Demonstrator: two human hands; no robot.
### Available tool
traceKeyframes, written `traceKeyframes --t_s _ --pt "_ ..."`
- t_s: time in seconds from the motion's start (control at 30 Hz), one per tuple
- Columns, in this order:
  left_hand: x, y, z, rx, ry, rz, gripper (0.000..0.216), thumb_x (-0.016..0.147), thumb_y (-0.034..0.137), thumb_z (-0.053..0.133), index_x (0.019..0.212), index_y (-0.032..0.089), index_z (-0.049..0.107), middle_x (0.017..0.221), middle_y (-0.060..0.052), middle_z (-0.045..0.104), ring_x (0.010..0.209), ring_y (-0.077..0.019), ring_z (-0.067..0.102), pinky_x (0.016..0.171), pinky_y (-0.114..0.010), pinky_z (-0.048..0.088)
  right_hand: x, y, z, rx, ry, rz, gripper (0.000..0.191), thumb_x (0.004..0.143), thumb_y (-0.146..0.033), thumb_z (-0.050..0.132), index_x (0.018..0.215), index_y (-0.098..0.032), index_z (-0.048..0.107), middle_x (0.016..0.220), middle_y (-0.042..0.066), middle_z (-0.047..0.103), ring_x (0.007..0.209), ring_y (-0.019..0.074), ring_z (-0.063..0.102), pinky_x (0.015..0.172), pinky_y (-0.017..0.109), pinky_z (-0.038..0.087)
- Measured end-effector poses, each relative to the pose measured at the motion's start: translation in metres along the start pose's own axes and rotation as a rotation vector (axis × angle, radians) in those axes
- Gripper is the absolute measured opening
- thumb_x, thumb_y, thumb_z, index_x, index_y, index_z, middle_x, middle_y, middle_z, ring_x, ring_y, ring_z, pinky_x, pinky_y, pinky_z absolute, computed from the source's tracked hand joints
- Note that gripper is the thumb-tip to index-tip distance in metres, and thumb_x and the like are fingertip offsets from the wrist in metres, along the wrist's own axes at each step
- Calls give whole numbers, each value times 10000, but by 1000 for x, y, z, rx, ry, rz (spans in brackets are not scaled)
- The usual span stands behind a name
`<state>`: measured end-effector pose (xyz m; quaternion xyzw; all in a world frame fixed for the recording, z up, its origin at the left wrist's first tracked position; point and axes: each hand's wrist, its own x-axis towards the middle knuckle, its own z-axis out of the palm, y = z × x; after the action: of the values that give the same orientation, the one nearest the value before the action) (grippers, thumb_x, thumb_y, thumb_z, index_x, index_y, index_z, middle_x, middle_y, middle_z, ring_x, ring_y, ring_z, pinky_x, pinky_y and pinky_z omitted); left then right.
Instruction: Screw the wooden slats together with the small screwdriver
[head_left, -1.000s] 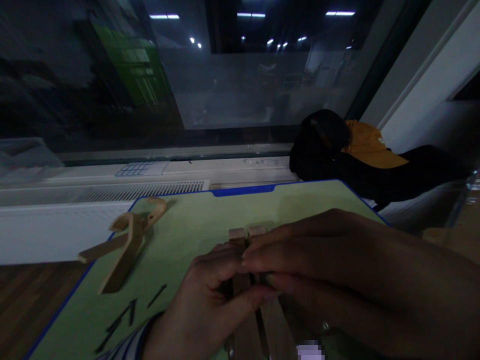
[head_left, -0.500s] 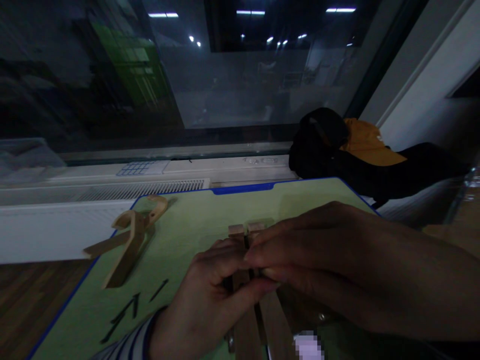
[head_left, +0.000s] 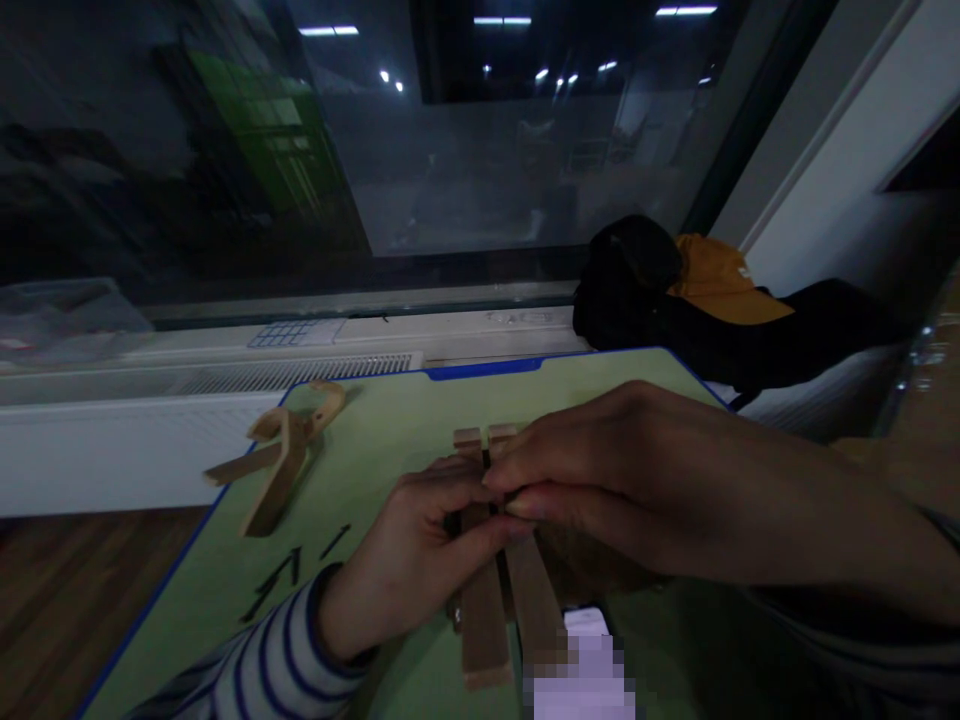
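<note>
Two flat wooden bars [head_left: 484,632] lie side by side, a narrow dark gap between them, with their squared far ends beyond my fingers. My left hand [head_left: 420,545] is closed around the bars from the left, its thumb lying across them. From the right, my right hand [head_left: 607,470] comes over the bars with thumb and fingertips pinched together at the gap, beside my left fingertips. Whatever is in that pinch is too small or hidden to make out. Under my right hand is a brownish, partly see-through thing [head_left: 592,555] in shadow.
Wooden pieces with curved ends [head_left: 289,450] lie crossed on the board's left side. Several thin black pieces [head_left: 292,567] lie nearer. A phone-like thing [head_left: 585,622] with a bright screen is in front. Behind the blue-edged green board [head_left: 390,420] are a radiator [head_left: 150,440] and dark clothing [head_left: 630,290].
My view has shifted slightly, so more of the bars' near ends and the bright screen shows. My right hand has drawn its thumb and fingers closer together at the gap.
</note>
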<state>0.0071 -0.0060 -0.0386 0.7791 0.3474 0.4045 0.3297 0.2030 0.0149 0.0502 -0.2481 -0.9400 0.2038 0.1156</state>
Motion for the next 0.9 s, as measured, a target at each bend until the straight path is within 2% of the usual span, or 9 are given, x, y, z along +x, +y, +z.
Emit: traceKeyframes --t_s 0.17,0.33,0.57,0.7,0.8,0.9 --pt "-1 -2 1 -5 4 -5 65 789 154 671 838 179 706 789 16 712 716 -117 646 665 -191 495 1 0 0 -41 19 -1 209 922 -259 469 1074 -239 612 962 -26 685 822 126 625 711 251 414" --pt "-2 -3 1 -11 -5 -8 82 797 159 664 866 183 703 808 12 709 738 -114 641 692 -192 491 2 -1 1 -26 12 29 188 915 -248 480 1034 -237 624 918 -26 686 796 128 620 691 250 401" --pt "1 -5 2 -34 -23 -3 40 802 167 664 815 173 702 777 5 702 731 -122 645 683 -208 489 1 5 1 42 17 5 242 933 -307 451 1127 -254 585 966 -27 676 807 117 614 688 240 396" --pt "2 -8 2 -51 -24 6 56 812 169 654 839 195 695 814 14 709 714 -118 649 712 -223 499 4 6 4 43 16 30 242 941 -323 428 1115 -260 584 965 -31 672 805 117 612 704 250 402" --pt "-1 -9 2 -4 -7 21 65 825 170 639 860 205 681 831 15 709 720 -119 648 736 -233 502 7 7 6 34 23 58 219 943 -301 425 1094 -268 580 967 -50 666 805 102 610 693 238 411" --pt "-10 -7 2 108 66 69 113 840 161 606 930 206 656 892 -13 706 829 -148 647 766 -256 497 5 7 7 36 46 40 180 942 -304 427 997 -253 590 926 -58 658 796 91 608 696 223 421"
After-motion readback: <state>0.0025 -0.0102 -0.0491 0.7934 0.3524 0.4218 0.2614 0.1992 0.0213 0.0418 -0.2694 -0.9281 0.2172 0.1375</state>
